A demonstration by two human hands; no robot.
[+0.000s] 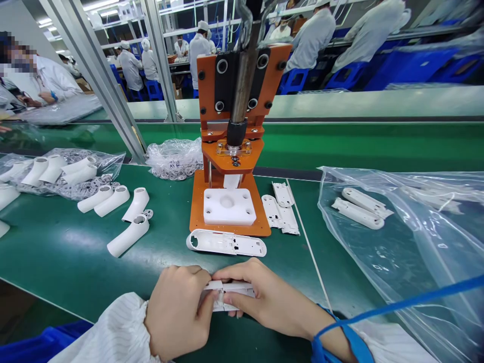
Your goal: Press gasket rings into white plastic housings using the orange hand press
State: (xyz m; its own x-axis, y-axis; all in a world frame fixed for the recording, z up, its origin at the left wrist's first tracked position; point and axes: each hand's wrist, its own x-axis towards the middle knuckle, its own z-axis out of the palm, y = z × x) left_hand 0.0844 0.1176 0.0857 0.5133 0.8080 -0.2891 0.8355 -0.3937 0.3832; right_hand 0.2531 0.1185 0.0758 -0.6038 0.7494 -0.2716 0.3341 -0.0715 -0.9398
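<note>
Beyond the green strip (363, 146) and metal posts (94, 73), white-coated people (130, 69) sit on blue stools (298, 79).

The held plastic casing (240, 286) is white, as are the curved tubes (126, 239) and fixture block (229, 214). The press (247, 157) is orange and black, the tabletop (162, 252) dark green, the wrist strap (353, 339) blue, the left sleeve (123, 325) white, finely striped.

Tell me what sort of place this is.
Probably a factory assembly floor: an orange press stands on the green bench near white tubes, with people in white coats behind.
</note>
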